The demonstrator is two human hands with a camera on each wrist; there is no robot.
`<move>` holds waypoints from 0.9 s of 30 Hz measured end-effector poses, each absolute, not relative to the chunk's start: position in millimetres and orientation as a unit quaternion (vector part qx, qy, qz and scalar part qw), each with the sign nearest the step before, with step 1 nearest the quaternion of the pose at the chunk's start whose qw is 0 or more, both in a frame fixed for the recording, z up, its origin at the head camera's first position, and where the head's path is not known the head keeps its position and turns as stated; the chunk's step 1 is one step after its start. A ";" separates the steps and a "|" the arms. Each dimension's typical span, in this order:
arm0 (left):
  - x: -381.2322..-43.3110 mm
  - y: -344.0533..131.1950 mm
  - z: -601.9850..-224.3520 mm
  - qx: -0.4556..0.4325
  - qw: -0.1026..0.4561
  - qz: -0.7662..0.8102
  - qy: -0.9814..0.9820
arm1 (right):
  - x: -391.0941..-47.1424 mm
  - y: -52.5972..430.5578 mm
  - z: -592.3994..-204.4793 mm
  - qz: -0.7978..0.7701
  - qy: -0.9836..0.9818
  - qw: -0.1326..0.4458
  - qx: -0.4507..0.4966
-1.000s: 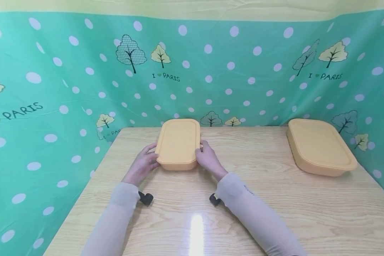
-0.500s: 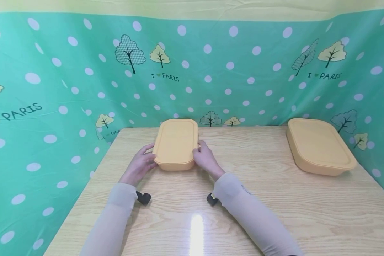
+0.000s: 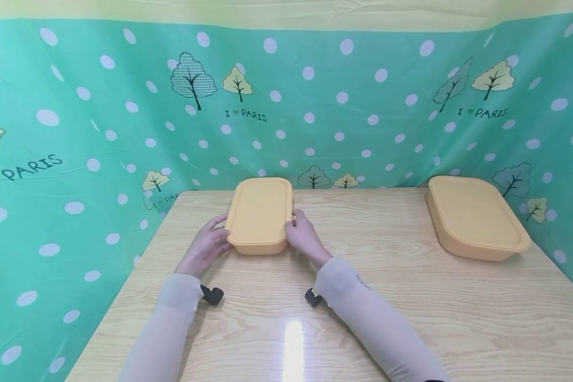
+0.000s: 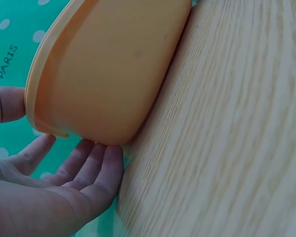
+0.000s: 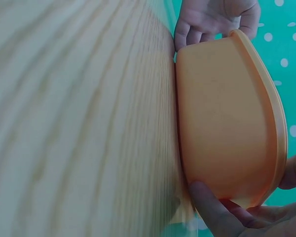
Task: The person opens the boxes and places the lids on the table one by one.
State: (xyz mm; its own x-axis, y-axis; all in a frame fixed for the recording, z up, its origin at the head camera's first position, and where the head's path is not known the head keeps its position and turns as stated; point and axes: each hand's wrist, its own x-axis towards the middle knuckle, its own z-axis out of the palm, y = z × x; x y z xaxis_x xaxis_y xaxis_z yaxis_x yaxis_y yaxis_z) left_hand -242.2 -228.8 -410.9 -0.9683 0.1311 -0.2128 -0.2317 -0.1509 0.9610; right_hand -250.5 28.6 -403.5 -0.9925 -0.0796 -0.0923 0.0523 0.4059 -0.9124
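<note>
A yellow-orange food container with a fitted lid sits at the table's back edge, left of centre. My left hand holds its near left corner. In the left wrist view the thumb lies at the lid's rim and bent fingertips meet the side wall. My right hand grips the right side near the front, thumb at the lid edge. In the right wrist view its fingertips reach the wall low down, close to the tabletop. The container stands level, base close on the wood.
A larger lidded container of the same colour stands at the back right of the wooden table. Green dotted cloth hangs behind and along both sides. Small black devices are strapped at both wrists.
Both hands and the smaller container have shifted slightly to the left together. Their hold on it looks the same, and the larger container stays in place.
</note>
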 end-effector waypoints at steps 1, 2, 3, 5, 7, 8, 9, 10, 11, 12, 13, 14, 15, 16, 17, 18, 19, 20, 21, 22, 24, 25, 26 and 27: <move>-242.3 -229.2 -411.0 -0.041 0.119 0.759 0.639 | -250.6 27.9 -403.5 -0.545 0.836 0.060 -0.009; -242.3 -229.5 -410.9 -0.042 0.118 0.759 0.639 | -250.9 27.4 -403.6 -0.546 0.836 0.061 -0.009; -242.3 -229.9 -410.8 -0.042 0.119 0.760 0.638 | -251.0 26.8 -403.5 -0.546 0.836 0.060 -0.009; -242.5 -230.3 -410.5 -0.040 0.121 0.762 0.635 | -250.8 25.8 -403.3 -0.547 0.835 0.060 -0.008; -242.8 -230.7 -410.5 -0.040 0.122 0.762 0.634 | -250.8 25.2 -403.1 -0.547 0.835 0.058 -0.008; -243.1 -230.8 -410.6 -0.039 0.123 0.762 0.635 | -250.8 25.2 -403.0 -0.548 0.835 0.058 -0.008; -243.4 -230.8 -410.9 -0.039 0.123 0.762 0.635 | -250.7 25.3 -402.9 -0.547 0.835 0.058 -0.008; -243.4 -230.7 -411.0 -0.039 0.123 0.762 0.635 | -250.4 25.6 -402.7 -0.546 0.836 0.059 -0.008; -243.5 -230.6 -411.1 -0.040 0.122 0.761 0.636 | -250.1 26.0 -402.3 -0.546 0.836 0.059 -0.009; -243.5 -230.4 -411.3 -0.042 0.121 0.761 0.636 | -250.0 26.3 -402.1 -0.545 0.836 0.060 -0.009; -243.2 -230.0 -411.1 -0.045 0.118 0.760 0.638 | -249.9 26.7 -402.0 -0.545 0.836 0.062 -0.010; -243.2 -229.7 -410.9 -0.046 0.117 0.759 0.639 | -249.8 27.0 -401.6 -0.546 0.835 0.065 -0.010; -243.2 -229.5 -410.7 -0.049 0.116 0.758 0.640 | -249.5 27.3 -401.2 -0.546 0.835 0.066 -0.012; -243.2 -229.2 -410.3 -0.051 0.116 0.757 0.641 | -249.4 27.7 -400.8 -0.546 0.835 0.068 -0.013; -243.3 -229.1 -410.3 -0.053 0.115 0.756 0.642 | -249.4 27.9 -400.6 -0.547 0.834 0.069 -0.014; -243.3 -229.0 -410.1 -0.055 0.114 0.756 0.642 | -249.4 28.1 -400.5 -0.546 0.835 0.070 -0.015; -243.3 -228.8 -409.8 -0.056 0.113 0.755 0.644 | -249.4 28.4 -400.4 -0.546 0.835 0.071 -0.016; -243.4 -228.9 -409.8 -0.056 0.115 0.755 0.644 | -249.6 28.6 -400.3 -0.545 0.835 0.072 -0.017; -243.4 -228.9 -409.7 -0.056 0.115 0.755 0.643 | -249.5 28.7 -400.2 -0.544 0.836 0.072 -0.018; -243.3 -228.9 -409.5 -0.056 0.115 0.755 0.643 | -249.5 28.9 -400.2 -0.544 0.835 0.073 -0.018; -243.3 -228.9 -409.4 -0.057 0.114 0.755 0.643 | -249.6 29.2 -400.1 -0.545 0.835 0.076 -0.016; -243.4 -228.9 -409.5 -0.056 0.114 0.754 0.644 | -249.7 29.4 -400.1 -0.545 0.835 0.076 -0.015; -243.6 -228.9 -409.7 -0.056 0.115 0.753 0.646 | -249.5 29.7 -399.7 -0.548 0.833 0.077 -0.013; -243.8 -228.9 -409.8 -0.057 0.115 0.751 0.648 | -249.4 30.0 -399.5 -0.550 0.831 0.078 -0.012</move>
State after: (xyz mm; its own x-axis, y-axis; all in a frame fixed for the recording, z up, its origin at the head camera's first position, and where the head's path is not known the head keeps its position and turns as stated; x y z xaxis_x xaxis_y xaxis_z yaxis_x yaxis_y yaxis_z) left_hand -243.8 -228.9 -409.8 -0.9672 0.0980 -0.2343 -0.2461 -0.1336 0.9600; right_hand -249.4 30.0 -399.5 -0.9877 -0.1054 -0.1156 0.0652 0.3945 -0.9166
